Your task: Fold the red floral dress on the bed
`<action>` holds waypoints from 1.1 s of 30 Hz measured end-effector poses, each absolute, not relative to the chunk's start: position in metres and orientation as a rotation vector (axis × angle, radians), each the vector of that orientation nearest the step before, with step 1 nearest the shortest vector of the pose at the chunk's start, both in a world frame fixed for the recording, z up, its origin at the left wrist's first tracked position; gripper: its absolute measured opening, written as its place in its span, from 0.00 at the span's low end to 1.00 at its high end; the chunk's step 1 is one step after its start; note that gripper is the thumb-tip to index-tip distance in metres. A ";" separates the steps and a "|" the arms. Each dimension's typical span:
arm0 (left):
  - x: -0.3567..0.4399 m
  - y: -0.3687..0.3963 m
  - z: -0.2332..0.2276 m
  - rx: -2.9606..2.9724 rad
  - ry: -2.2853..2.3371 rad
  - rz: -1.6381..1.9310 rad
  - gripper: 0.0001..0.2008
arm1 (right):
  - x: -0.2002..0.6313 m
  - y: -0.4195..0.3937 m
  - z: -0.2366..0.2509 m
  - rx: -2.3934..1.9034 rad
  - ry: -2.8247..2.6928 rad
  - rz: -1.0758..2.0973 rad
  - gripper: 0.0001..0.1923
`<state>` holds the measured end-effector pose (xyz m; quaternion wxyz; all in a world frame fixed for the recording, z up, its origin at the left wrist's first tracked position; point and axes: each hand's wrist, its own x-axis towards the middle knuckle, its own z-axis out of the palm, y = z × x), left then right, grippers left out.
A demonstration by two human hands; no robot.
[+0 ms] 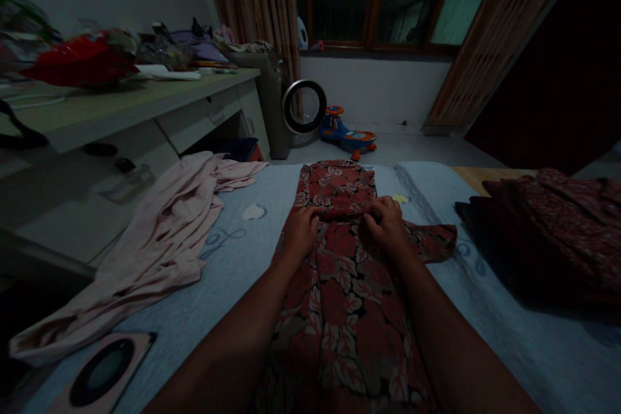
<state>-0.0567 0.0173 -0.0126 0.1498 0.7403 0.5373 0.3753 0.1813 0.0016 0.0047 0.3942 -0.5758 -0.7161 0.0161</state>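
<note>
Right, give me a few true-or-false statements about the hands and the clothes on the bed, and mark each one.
1. Both hands, left hand and right hand, rest on the red floral garment. True.
2. The pink garment lies to the right of the floral one. False: it lies to the left, hanging over the bed edge.
3. A dark pile of clothes sits at the right side of the bed. True.
4. The left hand holds the toy car. False: the toy car stands on the floor beyond the bed.
</note>
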 end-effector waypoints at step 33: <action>0.015 -0.016 0.033 2.366 1.439 0.851 0.11 | 0.182 0.003 0.010 -1.247 -1.654 0.791 0.08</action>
